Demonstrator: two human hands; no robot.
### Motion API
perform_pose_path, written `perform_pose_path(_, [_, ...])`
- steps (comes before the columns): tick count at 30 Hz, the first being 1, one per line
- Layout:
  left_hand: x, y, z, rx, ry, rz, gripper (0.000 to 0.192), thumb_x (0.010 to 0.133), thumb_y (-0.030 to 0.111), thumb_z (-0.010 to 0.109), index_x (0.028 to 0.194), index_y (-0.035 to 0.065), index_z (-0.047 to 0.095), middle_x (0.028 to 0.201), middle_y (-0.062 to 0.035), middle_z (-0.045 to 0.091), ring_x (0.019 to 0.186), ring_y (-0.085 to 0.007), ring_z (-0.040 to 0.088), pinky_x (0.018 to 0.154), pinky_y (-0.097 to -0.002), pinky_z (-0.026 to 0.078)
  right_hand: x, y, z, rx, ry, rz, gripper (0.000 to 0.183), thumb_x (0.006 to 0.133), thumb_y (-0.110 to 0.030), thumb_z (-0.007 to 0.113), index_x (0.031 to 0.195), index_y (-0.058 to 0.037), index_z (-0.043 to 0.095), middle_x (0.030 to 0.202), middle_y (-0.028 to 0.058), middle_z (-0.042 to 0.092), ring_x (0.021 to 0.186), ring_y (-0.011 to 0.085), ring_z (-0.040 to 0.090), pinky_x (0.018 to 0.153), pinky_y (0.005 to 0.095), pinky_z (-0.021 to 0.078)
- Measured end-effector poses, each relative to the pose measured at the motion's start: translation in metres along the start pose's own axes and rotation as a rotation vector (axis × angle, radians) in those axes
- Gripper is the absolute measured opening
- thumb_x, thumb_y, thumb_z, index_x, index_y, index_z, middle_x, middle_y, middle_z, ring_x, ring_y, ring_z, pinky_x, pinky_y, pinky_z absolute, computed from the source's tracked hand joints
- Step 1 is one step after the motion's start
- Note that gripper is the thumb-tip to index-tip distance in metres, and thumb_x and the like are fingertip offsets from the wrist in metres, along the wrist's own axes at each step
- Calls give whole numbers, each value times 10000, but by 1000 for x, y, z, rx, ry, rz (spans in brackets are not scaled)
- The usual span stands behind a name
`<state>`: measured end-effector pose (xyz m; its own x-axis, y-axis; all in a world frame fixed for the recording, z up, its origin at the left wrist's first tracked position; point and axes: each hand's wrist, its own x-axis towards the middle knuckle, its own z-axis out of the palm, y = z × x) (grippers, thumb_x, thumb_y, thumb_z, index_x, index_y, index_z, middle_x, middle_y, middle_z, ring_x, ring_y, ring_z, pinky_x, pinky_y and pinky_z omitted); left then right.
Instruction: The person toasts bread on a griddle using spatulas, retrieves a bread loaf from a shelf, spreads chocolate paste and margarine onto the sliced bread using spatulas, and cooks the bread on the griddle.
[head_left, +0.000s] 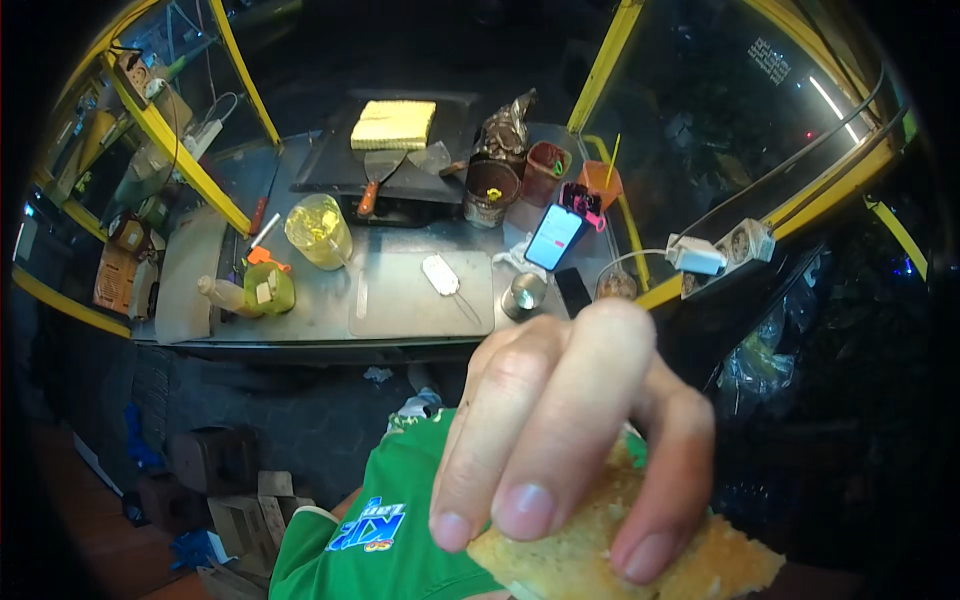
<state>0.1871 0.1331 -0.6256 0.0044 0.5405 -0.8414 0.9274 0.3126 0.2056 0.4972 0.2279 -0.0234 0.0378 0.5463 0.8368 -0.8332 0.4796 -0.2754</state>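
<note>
Close to the camera, my right hand (570, 427) pinches a piece of browned flatbread or toast (712, 559) between thumb and fingers. The bread's lower part runs out of the picture. My left hand is out of view. Beyond the right hand, a pale cutting board (405, 300) lies on the metal counter (315, 330). On it rests a white oblong object (440, 275) with a thin wire loop. A metal cup or can (523, 294) stands right of the board, near a dark phone (572, 291).
A yellowish bread slab (394, 124) sits on a black griddle (322, 169) beside a wooden-handled scraper (369, 196). Left stand a yellow-smeared tub (319, 231) and a green container (270, 294). A lit phone (553, 236) leans near sauce tubs (546, 172). Yellow frame bars (604, 67) border the stall.
</note>
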Motion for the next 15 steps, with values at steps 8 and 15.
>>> perform_pose_path(8, [-4, -8, 12, -31, -1, -26, 442, 889, 356, 538, 1212, 59, 592, 1212, -222, 588, 1136, -366, 564, 943, -468, 466, 1, 2, -11, -32, -44, 89, 252, 835, -95, 737, 1052, -91, 610, 1052, 165, 544, 833, 286, 643, 753, 290, 586])
perform_pose_path(15, [-20, -19, 21, -49, 24, -38, 424, 890, 338, 543, 1205, 60, 594, 1183, -213, 602, 1107, -356, 578, 924, -463, 476, -13, 46, -74, -422, -17, -5, 458, 835, -165, 753, 1209, -20, 532, 1139, 152, 566, 946, 267, 638, 766, 320, 588])
